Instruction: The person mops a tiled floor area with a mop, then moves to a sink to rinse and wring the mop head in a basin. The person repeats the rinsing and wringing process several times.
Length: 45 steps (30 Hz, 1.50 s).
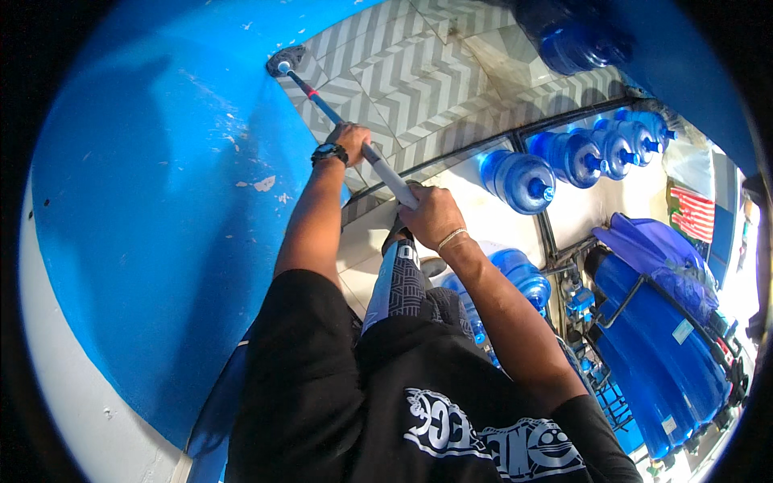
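Note:
A mop (322,107) with a blue and grey pole runs from my hands toward the upper left. Its dark mop head (285,60) touches the patterned tile floor (427,68) in the corner by the blue wall. My left hand (352,142), with a black watch on the wrist, is closed around the middle of the pole. Lower down, near the grey end, my right hand (435,216) grips the same pole; a thin bracelet circles that wrist.
Along the left stands a blue wall (177,201) with peeling paint. Several blue water jugs (519,181) line the right side beside a dark metal rail (547,233). Large blue cylinders (660,354) with pipes stand at lower right, a purple cloth (656,258) near them.

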Available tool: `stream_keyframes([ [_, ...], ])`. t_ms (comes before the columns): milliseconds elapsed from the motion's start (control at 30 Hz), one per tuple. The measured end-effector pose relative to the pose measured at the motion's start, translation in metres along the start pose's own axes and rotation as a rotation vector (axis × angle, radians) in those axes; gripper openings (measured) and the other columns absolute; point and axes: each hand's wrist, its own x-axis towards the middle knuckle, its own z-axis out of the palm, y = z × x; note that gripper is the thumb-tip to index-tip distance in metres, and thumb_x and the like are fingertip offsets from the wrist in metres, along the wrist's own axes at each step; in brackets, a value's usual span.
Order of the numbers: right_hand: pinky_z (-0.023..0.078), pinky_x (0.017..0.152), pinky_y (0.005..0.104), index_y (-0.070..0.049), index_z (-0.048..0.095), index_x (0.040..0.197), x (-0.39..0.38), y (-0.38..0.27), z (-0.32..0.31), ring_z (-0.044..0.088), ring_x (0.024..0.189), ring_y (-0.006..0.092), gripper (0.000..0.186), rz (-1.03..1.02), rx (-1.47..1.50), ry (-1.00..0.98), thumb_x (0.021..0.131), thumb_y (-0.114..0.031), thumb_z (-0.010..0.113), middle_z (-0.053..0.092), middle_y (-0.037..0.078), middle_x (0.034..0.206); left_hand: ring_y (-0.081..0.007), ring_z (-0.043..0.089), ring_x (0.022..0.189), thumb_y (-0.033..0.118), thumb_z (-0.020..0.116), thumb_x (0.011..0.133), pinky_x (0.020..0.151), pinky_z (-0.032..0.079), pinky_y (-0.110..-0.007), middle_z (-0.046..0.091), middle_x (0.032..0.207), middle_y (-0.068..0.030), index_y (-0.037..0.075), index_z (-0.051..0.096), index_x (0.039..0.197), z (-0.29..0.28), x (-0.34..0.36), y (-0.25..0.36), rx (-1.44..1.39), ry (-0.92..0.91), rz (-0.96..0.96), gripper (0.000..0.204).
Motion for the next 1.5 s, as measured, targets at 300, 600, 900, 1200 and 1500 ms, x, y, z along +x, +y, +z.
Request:
stream_keyframes([
  [300,0.059,0.079,0.0523,-0.004,0.067,0.124,-0.092,0.048,0.033,0.072,0.085,0.0458,0.042,0.029,0.018,-0.053,0.086,-0.020,0.073,0.073,0.028,0.090,-0.0389,0.061,0.107,0.008,0.076,0.074,0.101,0.042,-0.057,0.065,0.093,-0.0133,0.013,0.061,0.082,0.056,-0.081,0.082,-0.178,0.146,-0.076,0.018],
  [600,0.057,0.082,0.0453,-0.003,0.068,0.129,-0.275,0.126,-0.018,0.074,0.091,0.0389,0.048,0.207,0.104,0.004,0.085,-0.019,0.077,0.073,0.027,0.099,-0.0353,0.063,0.092,0.022,0.074,0.077,0.096,0.035,-0.058,0.068,0.086,-0.0113,0.014,0.063,0.083,0.139,-0.134,0.256,-0.444,0.162,0.034,0.015],
  [900,0.055,0.077,0.0323,0.001,0.074,0.119,-0.530,0.161,-0.105,0.069,0.080,0.0120,0.041,0.597,0.334,0.220,0.082,-0.015,0.081,0.077,0.011,0.089,-0.0297,0.065,0.102,0.002,0.069,0.072,0.097,0.042,-0.048,0.063,0.099,-0.0082,0.017,0.070,0.100,0.151,-0.207,0.521,-0.537,-0.128,0.515,0.032],
  [1200,0.052,0.081,0.0268,0.008,0.069,0.125,-0.570,0.094,-0.002,0.063,0.086,0.0102,0.043,0.936,0.887,0.453,0.090,-0.014,0.078,0.074,0.006,0.096,-0.0264,0.059,0.113,0.002,0.057,0.087,0.118,0.022,-0.066,0.059,0.106,-0.0031,0.021,0.074,0.099,0.132,-0.236,0.502,-0.350,-0.385,0.705,0.028],
  [1500,0.050,0.084,0.0259,0.007,0.064,0.132,-0.456,0.054,0.032,0.061,0.091,0.0096,0.041,0.900,1.329,0.689,0.097,-0.014,0.070,0.072,0.005,0.104,-0.0272,0.065,0.107,0.009,0.063,0.086,0.118,0.026,-0.063,0.063,0.103,-0.0031,0.022,0.072,0.099,0.110,-0.129,0.453,-0.096,-0.434,0.853,0.020],
])
